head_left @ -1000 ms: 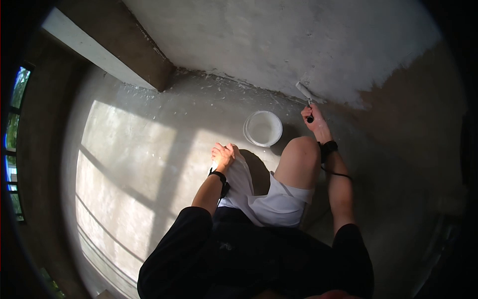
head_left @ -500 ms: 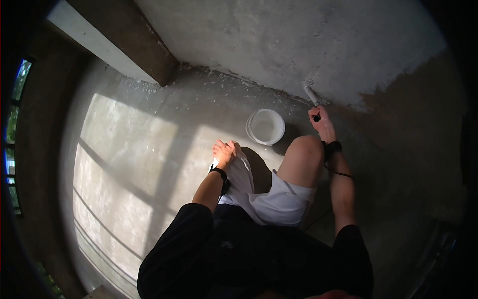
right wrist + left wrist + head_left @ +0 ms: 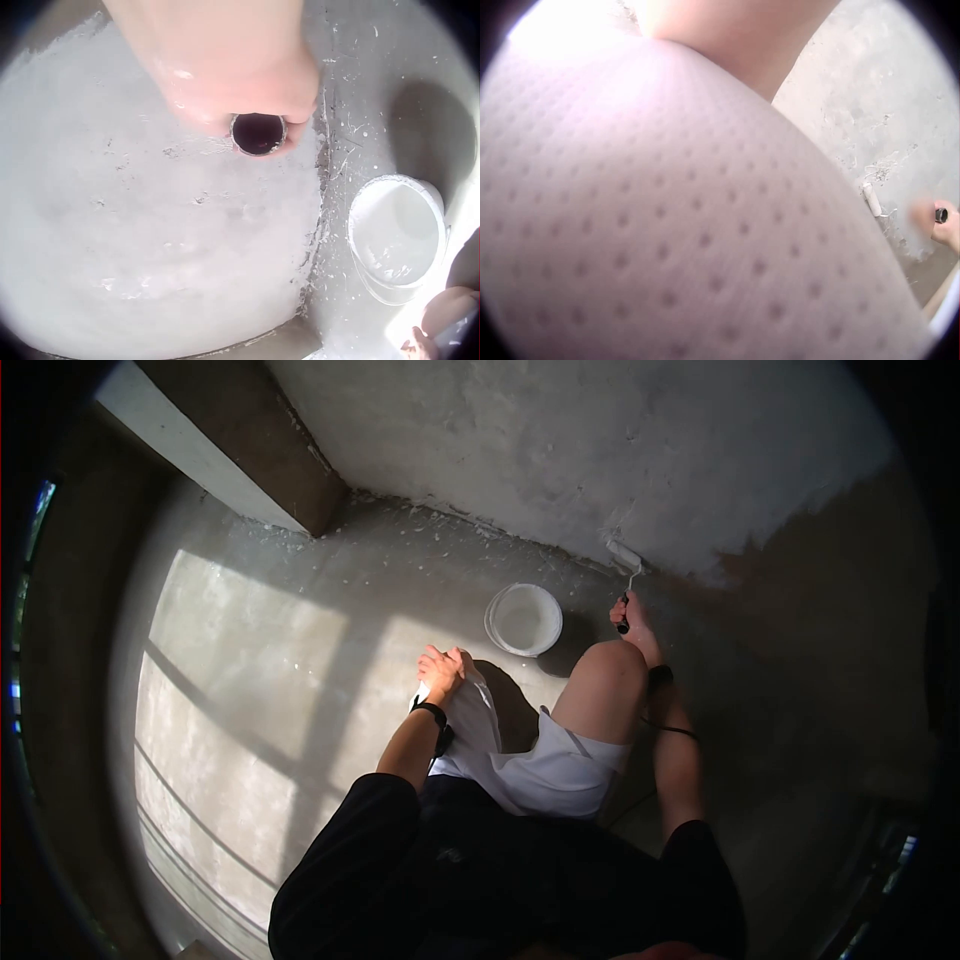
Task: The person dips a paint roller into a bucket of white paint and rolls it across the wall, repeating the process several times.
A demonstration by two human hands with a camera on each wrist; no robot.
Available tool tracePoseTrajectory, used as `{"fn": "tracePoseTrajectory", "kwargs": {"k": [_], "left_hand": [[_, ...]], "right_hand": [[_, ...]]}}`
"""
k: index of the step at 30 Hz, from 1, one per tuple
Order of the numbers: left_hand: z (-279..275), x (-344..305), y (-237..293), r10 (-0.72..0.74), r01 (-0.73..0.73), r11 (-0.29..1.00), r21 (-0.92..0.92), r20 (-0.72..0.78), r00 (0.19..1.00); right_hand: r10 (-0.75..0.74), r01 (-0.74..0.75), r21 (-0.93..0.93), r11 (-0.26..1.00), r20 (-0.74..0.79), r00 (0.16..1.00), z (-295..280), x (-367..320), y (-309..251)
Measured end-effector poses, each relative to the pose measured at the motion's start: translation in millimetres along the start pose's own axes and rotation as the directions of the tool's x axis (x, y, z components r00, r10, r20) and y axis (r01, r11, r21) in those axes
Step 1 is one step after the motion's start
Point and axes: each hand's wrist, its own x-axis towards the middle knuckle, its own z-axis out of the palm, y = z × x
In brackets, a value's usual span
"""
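My right hand [image 3: 637,625] grips the black handle [image 3: 624,614] of a small paint roller, fingers curled round it. The roller's white sleeve [image 3: 624,554] lies against the foot of the wall, where wall meets floor. In the right wrist view the handle's round dark end [image 3: 259,136] points at the camera, and the fist hides the rest of the roller. Over my left knee, on the white shorts [image 3: 470,725], rests my left hand [image 3: 441,669]. The left wrist view shows mostly dotted pale fabric [image 3: 667,202], with the roller sleeve [image 3: 872,200] beyond.
A white bucket [image 3: 491,637] with pale paint inside stands on the floor between my knees and the wall. Whitened wall [image 3: 480,440] gives way to bare brown wall [image 3: 840,550] on the right. A pillar [image 3: 230,440] juts out at the left. White splatters dot the floor edge.
My right hand has drawn back toward my body, and the roller has shifted a little right along the wall's foot. My left hand stays on the knee. The head view has shifted slightly.
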Motion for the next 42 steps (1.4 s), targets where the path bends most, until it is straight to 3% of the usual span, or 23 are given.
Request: {"fn": "tracePoseTrajectory", "kwargs": {"k": [2, 7, 9, 13, 18, 22, 25, 28, 30, 36, 40, 42], "left_hand": [[0.8, 0.3, 0.5, -0.021, 0.020, 1.000, 0.021, 0.043, 0.999], [-8.3, -4.8, 5.3, -0.025, 0.024, 1.000, 0.013, 0.035, 0.999], [-12.4, -6.5, 2.8, 0.005, -0.003, 1.000, -0.031, 0.055, 0.998], [-15.5, -7.2, 3.9, 0.023, -0.021, 0.999, -0.026, 0.064, 0.998], [-20.6, -8.1, 3.8, 0.023, -0.020, 0.999, -0.047, 0.077, 0.997], [-9.8, -8.0, 1.2, 0.013, -0.013, 1.000, -0.002, 0.039, 0.999], [-19.5, -8.4, 4.4, -0.019, 0.019, 1.000, 0.008, 0.031, 0.999], [-29.7, -9.5, 4.4, -0.005, 0.016, 0.997, -0.072, 0.144, 0.990], [-29.9, -9.1, 5.6, 0.004, 0.008, 0.997, -0.083, 0.148, 0.989], [-40.8, -11.6, 12.1, -0.049, 0.055, 0.998, -0.037, 0.140, 0.989], [-34.4, -11.0, 8.1, -0.009, 0.016, 0.999, -0.048, 0.138, 0.990], [-33.7, -10.9, 8.0, -0.012, 0.019, 0.998, -0.052, 0.127, 0.992]], "right_hand": [[-0.114, 0.105, -0.176, 0.979, -0.041, 0.993, 7.1, -28.7, -9.9], [-0.262, 0.255, -0.191, 0.948, -0.012, 0.965, 44.3, -106.1, -41.0], [-0.314, 0.335, -0.241, 0.911, 0.121, 0.942, 55.1, -124.0, -51.0], [-0.268, 0.294, -0.172, 0.940, 0.161, 0.950, 71.1, -119.9, -56.9], [0.007, -0.007, 0.001, 1.000, 0.109, 0.994, 33.4, -25.7, -30.3], [0.098, -0.107, 0.134, 0.985, 0.073, 0.992, 20.9, 27.0, 3.5], [0.091, -0.096, 0.086, 0.992, 0.058, 0.994, 21.2, 32.8, 10.1], [0.066, -0.069, 0.066, 0.995, 0.055, 0.996, 18.0, 6.6, -5.1], [-0.059, 0.061, -0.023, 0.998, 0.075, 0.995, 17.5, -26.5, -32.6], [-0.081, 0.077, 0.067, 0.995, 0.062, 0.995, 31.9, -83.1, -78.0], [-0.008, 0.003, 0.138, 0.990, 0.034, 0.999, 12.3, -16.6, -42.9], [0.017, -0.017, -0.027, 1.000, 0.004, 1.000, -7.9, 27.6, -16.3]]}}
